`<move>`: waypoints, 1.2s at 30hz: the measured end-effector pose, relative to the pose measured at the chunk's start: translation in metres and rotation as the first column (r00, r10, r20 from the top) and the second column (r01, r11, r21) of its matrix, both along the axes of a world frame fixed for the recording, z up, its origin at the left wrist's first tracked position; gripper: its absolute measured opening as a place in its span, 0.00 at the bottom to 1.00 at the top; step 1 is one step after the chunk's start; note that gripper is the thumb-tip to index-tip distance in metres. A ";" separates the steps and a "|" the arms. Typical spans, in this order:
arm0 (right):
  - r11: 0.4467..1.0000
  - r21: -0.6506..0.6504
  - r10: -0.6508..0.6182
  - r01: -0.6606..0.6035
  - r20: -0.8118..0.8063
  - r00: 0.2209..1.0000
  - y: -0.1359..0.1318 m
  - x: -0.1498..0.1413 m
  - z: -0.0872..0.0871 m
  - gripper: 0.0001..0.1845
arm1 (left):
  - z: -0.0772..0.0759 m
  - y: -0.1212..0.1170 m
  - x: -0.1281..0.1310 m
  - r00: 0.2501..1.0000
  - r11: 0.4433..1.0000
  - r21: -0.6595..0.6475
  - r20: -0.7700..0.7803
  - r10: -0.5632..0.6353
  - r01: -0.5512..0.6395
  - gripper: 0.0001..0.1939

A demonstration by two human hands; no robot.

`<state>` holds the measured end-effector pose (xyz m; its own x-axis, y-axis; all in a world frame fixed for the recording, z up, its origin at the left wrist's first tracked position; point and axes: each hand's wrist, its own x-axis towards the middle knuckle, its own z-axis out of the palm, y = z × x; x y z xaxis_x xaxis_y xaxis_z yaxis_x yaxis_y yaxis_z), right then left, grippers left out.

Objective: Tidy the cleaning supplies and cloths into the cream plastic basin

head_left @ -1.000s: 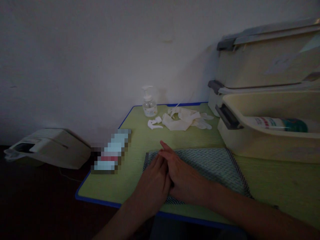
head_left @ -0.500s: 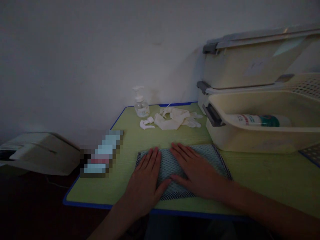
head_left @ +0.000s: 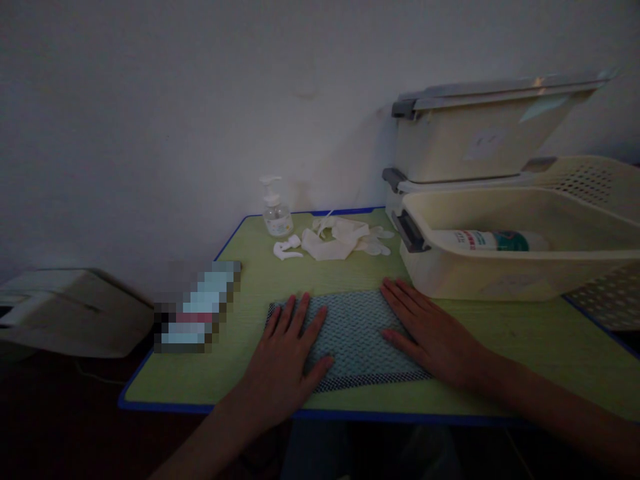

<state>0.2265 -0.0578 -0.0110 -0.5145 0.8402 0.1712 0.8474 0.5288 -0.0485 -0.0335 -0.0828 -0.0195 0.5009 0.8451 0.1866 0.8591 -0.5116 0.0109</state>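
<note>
A light blue woven cloth with a dark checkered border lies flat on the green tabletop. On its left side rests my left hand, fingers spread and palm down. My right hand lies flat across the cloth's right side, thumb held away from the fingers. Neither hand grips anything. Parts of the cloth's left and right edges are hidden under the hands.
A pump bottle, a white spray trigger head and crumpled white gloves lie toward the wall. At right stands a cream bin holding a spray can, before stacked lidded boxes. A blurred-out phone-like object lies left.
My hands were clasped together over the cloth; they parted, came down flat on it, then slid apart toward its left and right sides. The view has turned rightward.
</note>
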 end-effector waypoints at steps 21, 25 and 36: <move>0.985 0.029 0.174 -0.173 -0.062 0.983 0.000 -0.057 -0.001 0.28 | 0.010 0.019 0.038 0.995 0.991 -0.093 0.020 -0.098 0.100 0.29; 0.986 -0.025 0.164 -0.166 -0.069 0.984 0.001 -0.043 -0.002 0.30 | 0.010 0.015 0.024 0.991 0.984 -0.121 -0.001 -0.133 0.132 0.31; 0.990 -0.043 0.133 -0.133 -0.016 0.991 -0.006 -0.012 0.001 0.32 | 0.015 0.000 -0.015 0.981 0.973 -0.144 -0.050 -0.189 0.180 0.34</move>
<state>0.2141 -0.0635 -0.0096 -0.6202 0.7713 0.1433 0.7688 0.6339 -0.0843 -0.0487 -0.0827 -0.0049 0.6575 0.7525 0.0381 0.7514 -0.6585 0.0411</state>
